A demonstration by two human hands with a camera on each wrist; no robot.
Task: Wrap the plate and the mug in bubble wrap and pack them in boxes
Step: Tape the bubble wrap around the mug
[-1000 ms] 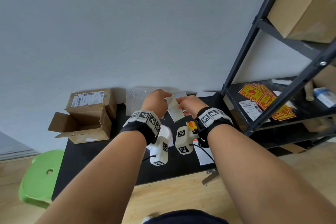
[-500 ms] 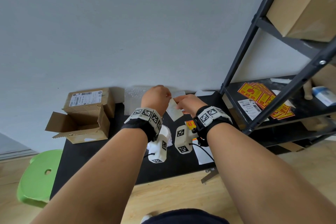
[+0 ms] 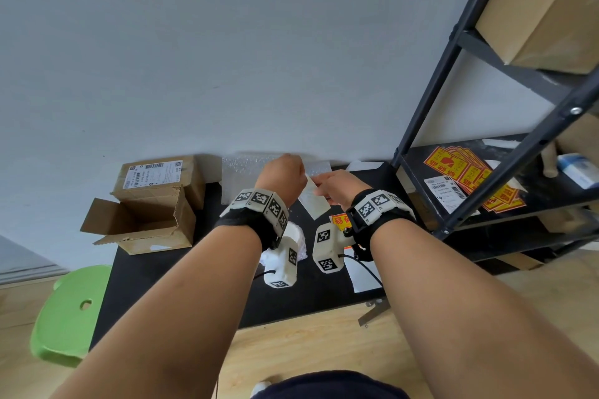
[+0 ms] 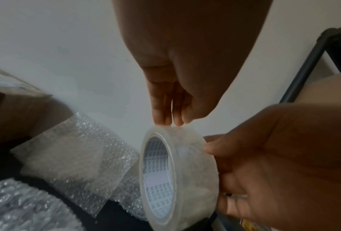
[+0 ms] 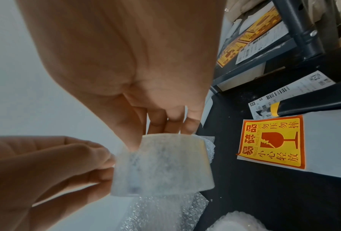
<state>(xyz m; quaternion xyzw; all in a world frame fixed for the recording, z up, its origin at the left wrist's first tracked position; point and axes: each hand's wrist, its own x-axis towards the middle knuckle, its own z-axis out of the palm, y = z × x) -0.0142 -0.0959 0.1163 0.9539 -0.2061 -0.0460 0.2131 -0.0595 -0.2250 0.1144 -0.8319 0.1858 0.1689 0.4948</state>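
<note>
A roll of clear tape (image 4: 177, 171) (image 5: 161, 165) (image 3: 312, 201) is held up over the black table (image 3: 181, 285). My right hand (image 3: 337, 185) (image 4: 264, 156) grips the roll, its fingers (image 5: 171, 123) curled behind it. My left hand (image 3: 285, 172) (image 5: 46, 171) pinches the tape's edge at the roll's rim with its fingertips (image 4: 169, 120). A bundle wrapped in bubble wrap (image 3: 296, 236) (image 4: 17, 203) (image 5: 240, 222) lies on the table below my wrists; what it holds is hidden. Loose bubble wrap sheets (image 3: 243, 172) (image 4: 76, 153) lie against the wall. An open cardboard box (image 3: 142, 223) sits at the left.
A closed labelled box (image 3: 158, 175) stands behind the open one. A fragile sticker (image 5: 272, 140) (image 3: 340, 220) and white paper (image 3: 363, 275) lie on the table's right. A black metal rack (image 3: 486, 139) with stickers stands to the right, a green stool (image 3: 71, 311) to the left.
Both hands have kept hold of the tape roll and shifted a little up and away from me. Nothing on the table has moved.
</note>
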